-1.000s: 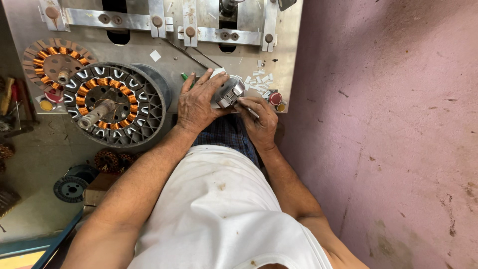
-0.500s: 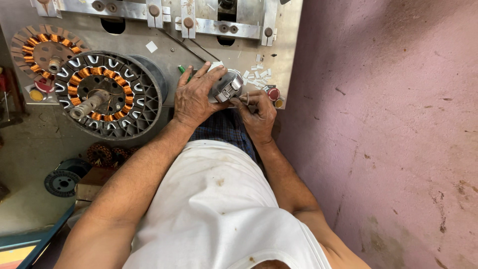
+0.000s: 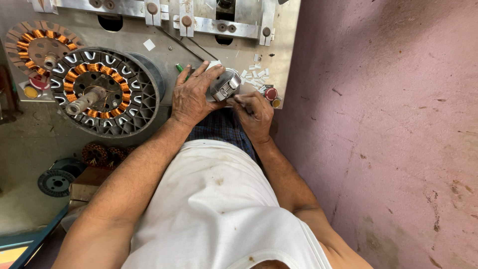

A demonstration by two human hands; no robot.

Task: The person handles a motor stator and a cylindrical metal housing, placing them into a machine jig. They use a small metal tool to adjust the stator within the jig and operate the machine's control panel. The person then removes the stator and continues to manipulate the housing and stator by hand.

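My left hand [image 3: 191, 94] grips a small grey metal stator core [image 3: 225, 85] at the front edge of the metal worktable [image 3: 164, 42]. My right hand [image 3: 254, 112] is pinched against the core's lower right side, fingertips touching a slot; whatever it pinches is too small to make out. Several small white paper slips [image 3: 256, 74] lie on the table just right of the core. A green pen-like tool [image 3: 179, 68] lies behind my left hand.
A large wound stator with copper coils on a shaft [image 3: 102, 92] sits left of my hands, another copper-wound stator [image 3: 37, 47] further left. A red button [image 3: 270, 93] is at the table corner. Small wound cores [image 3: 99, 153] and a spool [image 3: 56, 182] lie on the floor. A pink wall [image 3: 388, 124] stands right.
The view has shifted slightly; my hands stay on the grey core, the right fingers working at its side. Nothing was picked up or put down.
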